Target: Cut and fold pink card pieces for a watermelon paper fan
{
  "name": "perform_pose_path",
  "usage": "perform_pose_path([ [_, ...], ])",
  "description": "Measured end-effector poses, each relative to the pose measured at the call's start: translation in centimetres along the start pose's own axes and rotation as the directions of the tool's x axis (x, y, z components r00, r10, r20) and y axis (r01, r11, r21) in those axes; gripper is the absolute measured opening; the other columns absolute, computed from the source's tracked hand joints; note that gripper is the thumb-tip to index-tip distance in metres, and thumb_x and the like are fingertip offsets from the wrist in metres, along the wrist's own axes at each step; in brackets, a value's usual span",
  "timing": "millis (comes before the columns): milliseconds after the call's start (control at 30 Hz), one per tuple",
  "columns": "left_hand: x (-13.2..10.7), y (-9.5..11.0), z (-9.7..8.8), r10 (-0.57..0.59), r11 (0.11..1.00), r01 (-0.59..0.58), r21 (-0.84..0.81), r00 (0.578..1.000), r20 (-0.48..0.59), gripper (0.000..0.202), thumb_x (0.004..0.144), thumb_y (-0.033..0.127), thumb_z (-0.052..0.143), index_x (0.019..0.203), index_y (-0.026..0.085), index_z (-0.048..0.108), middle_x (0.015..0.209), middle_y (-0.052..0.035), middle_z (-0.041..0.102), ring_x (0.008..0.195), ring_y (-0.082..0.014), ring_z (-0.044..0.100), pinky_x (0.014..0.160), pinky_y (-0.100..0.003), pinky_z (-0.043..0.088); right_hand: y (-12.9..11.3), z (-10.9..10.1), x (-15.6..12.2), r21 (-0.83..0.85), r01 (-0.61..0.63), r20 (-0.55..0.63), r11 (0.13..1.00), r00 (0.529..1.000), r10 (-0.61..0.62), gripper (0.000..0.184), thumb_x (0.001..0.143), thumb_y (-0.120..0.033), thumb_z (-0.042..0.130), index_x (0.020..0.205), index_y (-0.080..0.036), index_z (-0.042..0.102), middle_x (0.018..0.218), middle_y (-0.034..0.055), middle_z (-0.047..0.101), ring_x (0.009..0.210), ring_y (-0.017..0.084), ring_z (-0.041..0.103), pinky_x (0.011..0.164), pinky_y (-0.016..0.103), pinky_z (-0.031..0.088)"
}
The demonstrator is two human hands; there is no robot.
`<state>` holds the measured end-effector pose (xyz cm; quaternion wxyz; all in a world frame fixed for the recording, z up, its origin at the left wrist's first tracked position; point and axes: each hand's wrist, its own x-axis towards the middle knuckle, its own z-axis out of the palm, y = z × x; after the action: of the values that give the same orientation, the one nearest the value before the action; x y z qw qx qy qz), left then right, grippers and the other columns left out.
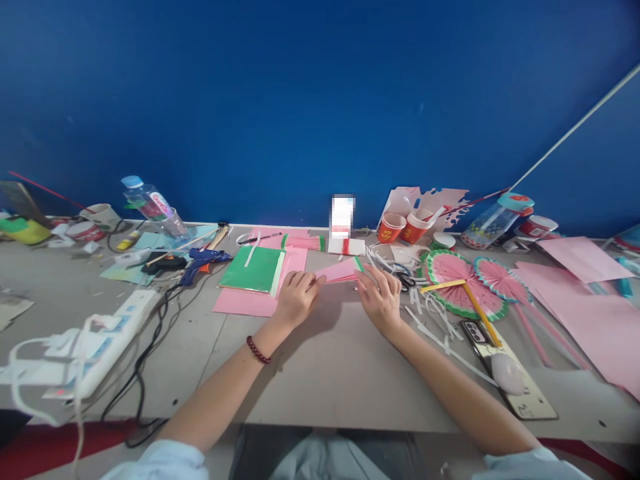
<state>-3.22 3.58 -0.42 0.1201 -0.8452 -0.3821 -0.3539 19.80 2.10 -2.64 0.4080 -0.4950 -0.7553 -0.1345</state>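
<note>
A folded strip of pink paper (341,271) with a green edge at its right end is held a little above the table, between my two hands. My left hand (299,297), with a dark red bead bracelet on the wrist, pinches its left end. At the green end, the fingers of my right hand (379,297) are closed on it. Left of my hands lies a stack of green paper (251,269) on pink sheets (246,302). Behind it rests a pleated pink strip with green fringed ends (303,243).
Right of me are watermelon-patterned paper fans (463,283), scissors (404,279), white paper strips (435,337) and a phone (520,380). To the left lie a blue glue gun (200,265), cables and a power strip (107,343). Red paper cups (391,227) and a lit screen (342,217) stand near the blue wall.
</note>
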Motion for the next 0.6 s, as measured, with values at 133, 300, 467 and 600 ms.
perform_pose_path([
  [133, 0.0, -0.2, 0.2, 0.030, 0.997, -0.031, 0.069, 0.999, 0.018, 0.027, 0.089, 0.016, 0.043, 0.106, 0.023, 0.063, 0.081, -0.0063, 0.061, 0.078, -0.0184, 0.055, 0.074, -0.035, 0.038, 0.8, -0.2, 0.5, -0.047, 0.037, 0.054, 0.998, 0.998, -0.035, 0.029, 0.089, -0.018, 0.048, 0.111, -0.028, 0.063, 0.109, 0.0064, 0.065, 0.100, 0.023, 0.054, 0.090, 0.038, 0.034],
  [300, -0.1, -0.4, 0.5, 0.033, 0.996, -0.037, 0.078, 0.999, 0.040, 0.029, 0.092, 0.014, 0.039, 0.108, 0.022, 0.062, 0.082, -0.0065, 0.062, 0.080, -0.0185, 0.056, 0.076, -0.035, 0.038, 0.9, -0.2, 1.0, -0.042, 0.076, 0.099, 0.996, 0.993, -0.071, 0.025, 0.091, -0.019, 0.045, 0.104, -0.025, 0.066, 0.096, 0.0053, 0.068, 0.093, 0.021, 0.055, 0.086, 0.037, 0.036],
  [467, -0.3, -0.7, 0.9, 0.024, 0.995, -0.034, 0.090, 0.993, 0.113, 0.029, 0.092, 0.011, 0.038, 0.100, 0.020, 0.063, 0.084, -0.0072, 0.063, 0.080, -0.0190, 0.056, 0.073, -0.035, 0.038, 0.9, 0.1, 1.2, -0.044, 0.098, 0.128, 0.994, 0.988, -0.092, 0.020, 0.090, -0.018, 0.047, 0.096, -0.023, 0.066, 0.094, 0.0042, 0.068, 0.093, 0.021, 0.052, 0.084, 0.036, 0.035],
  [600, -0.5, -0.8, 1.1, 0.021, 0.994, -0.041, 0.098, 0.980, 0.197, 0.026, 0.088, 0.007, 0.041, 0.094, 0.018, 0.063, 0.081, -0.0077, 0.061, 0.077, -0.0208, 0.055, 0.071, -0.036, 0.038, 1.2, 0.6, 1.1, -0.062, 0.096, 0.173, 0.993, 0.981, -0.084, 0.018, 0.088, -0.016, 0.047, 0.091, -0.022, 0.064, 0.094, 0.0043, 0.068, 0.092, 0.021, 0.051, 0.083, 0.036, 0.034],
])
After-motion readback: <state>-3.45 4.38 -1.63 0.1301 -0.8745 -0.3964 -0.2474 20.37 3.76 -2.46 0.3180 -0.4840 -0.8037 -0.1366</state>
